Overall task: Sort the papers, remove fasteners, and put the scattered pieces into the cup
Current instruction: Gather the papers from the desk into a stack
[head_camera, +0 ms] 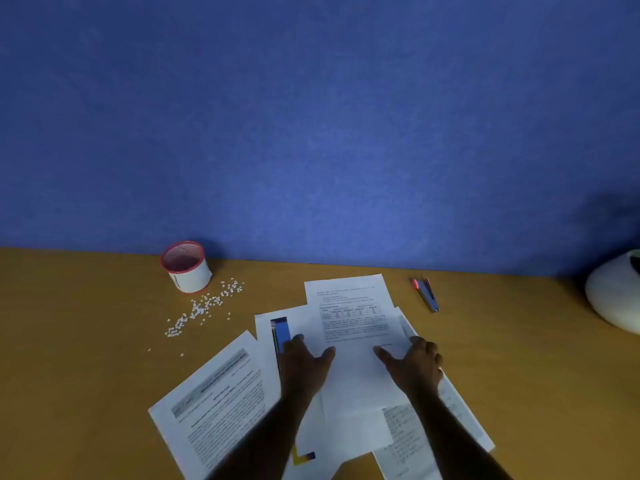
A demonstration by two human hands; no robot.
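Blue felt panelling rose behind a tan wooden counter (pixel 86 358) on which printed papers (pixel 349 341) lay fanned and overlapping near the person. Both hands were laid on the topmost sheet: the left hand (pixel 304 365) rested flat with its grip spread, fingers reaching onto a page with a blue strip, and the right hand (pixel 415 365) pressed the sheet's right edge, thumb out; whether its fingers curled under that edge could not be told. A white cup (pixel 188 268) with a red rim stood at the back left against the panelling, and the scattered white pieces (pixel 201 308) trailed from just beside it toward the papers. A blue and red tool (pixel 426 294), probably a staple remover, lay well to the right of the sheets, and part of a white rounded object (pixel 613 292) showed at the far right.

The step in hand appeared to be gathering the sheets. It would go best by keeping the palms light, sliding pages inward until their edges met, and lifting each corner to check for staples before squaring the pile, so nothing tore or dragged into the pieces.
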